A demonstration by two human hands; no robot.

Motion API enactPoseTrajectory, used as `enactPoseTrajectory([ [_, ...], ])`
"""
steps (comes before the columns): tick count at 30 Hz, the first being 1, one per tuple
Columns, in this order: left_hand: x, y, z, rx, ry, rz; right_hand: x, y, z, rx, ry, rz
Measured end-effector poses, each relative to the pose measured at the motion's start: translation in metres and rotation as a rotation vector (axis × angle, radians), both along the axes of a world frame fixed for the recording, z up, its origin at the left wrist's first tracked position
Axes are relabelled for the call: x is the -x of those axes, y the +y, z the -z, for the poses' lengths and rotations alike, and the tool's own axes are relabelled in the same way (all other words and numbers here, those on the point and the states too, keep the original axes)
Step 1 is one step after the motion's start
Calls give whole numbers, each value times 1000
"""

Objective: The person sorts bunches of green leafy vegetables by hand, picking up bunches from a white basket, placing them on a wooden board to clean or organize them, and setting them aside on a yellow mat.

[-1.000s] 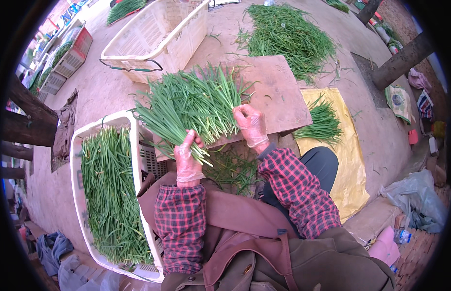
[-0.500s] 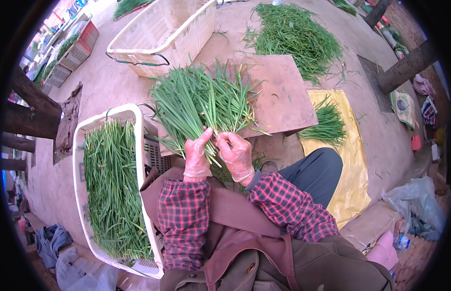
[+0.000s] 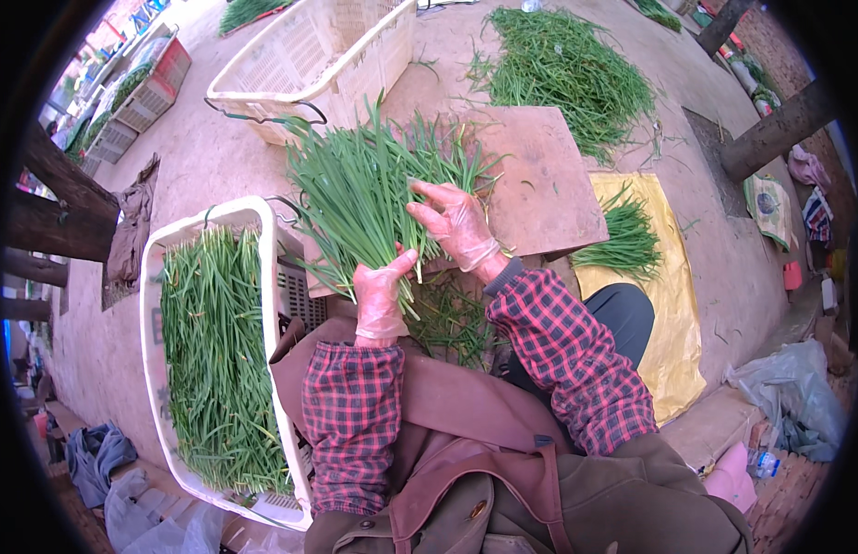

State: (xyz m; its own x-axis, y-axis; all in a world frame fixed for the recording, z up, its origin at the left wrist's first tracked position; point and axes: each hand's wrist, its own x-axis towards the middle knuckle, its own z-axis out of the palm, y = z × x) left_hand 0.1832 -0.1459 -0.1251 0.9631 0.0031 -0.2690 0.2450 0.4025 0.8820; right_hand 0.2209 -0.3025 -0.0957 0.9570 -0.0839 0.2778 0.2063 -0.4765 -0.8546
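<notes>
L hand (image 3: 381, 295) is clamping a bundle (image 3: 350, 185) of long thin greens near its pale butt ends, thumb across the stalks, just off the near edge of the board (image 3: 549, 203), twd its L end. Bundle's long axis is running obliquely: butts pointing back twd the person past board's near edge, leafy tips fanning away & leftward across board's L end.

R hand (image 3: 455, 222) is hovering over mid-board, fingers half-curled, facing the bundle; can't tell if fingertips are pinching a stalk or standing apart. The loose pile (image 3: 447, 159) is lying on board's L half, just beyond R hand's fingers, so R hand is sitting nearer it than L. Bundle's leaves are overlapping pile's L side & R hand is covering some of its near side, so both are partly blocking access; pile's stalks are mostly leaning tips-away too.

Around: full crate (image 3: 268, 277), white, is standing L of board, packed w/ greens, its rim rising btw them & board. Second crate (image 3: 378, 78), also white, is sitting beyond board's far-L side, wire handle facing it. Big heap (image 3: 572, 78) of greens is lying on ground beyond board's far-R corner. Yellow sheet (image 3: 664, 323) is spreading R of board, small bunch (image 3: 623, 240) on it; person's knee (image 3: 624, 319) is jutting near board's near-R corner. Scraps (image 3: 447, 319) are littering ground below board's near edge.
</notes>
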Motion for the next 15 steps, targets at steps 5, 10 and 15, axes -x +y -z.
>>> enactPoseTrajectory([
  [5,0,3,0,-44,1,-2,-9,-7,8,-355,251,-180],
  [10,-2,3,4,48,37,20,6,-12,-8,-599,322,-163],
  [15,-7,8,22,250,113,-7,44,-14,-13,-752,390,-241],
])
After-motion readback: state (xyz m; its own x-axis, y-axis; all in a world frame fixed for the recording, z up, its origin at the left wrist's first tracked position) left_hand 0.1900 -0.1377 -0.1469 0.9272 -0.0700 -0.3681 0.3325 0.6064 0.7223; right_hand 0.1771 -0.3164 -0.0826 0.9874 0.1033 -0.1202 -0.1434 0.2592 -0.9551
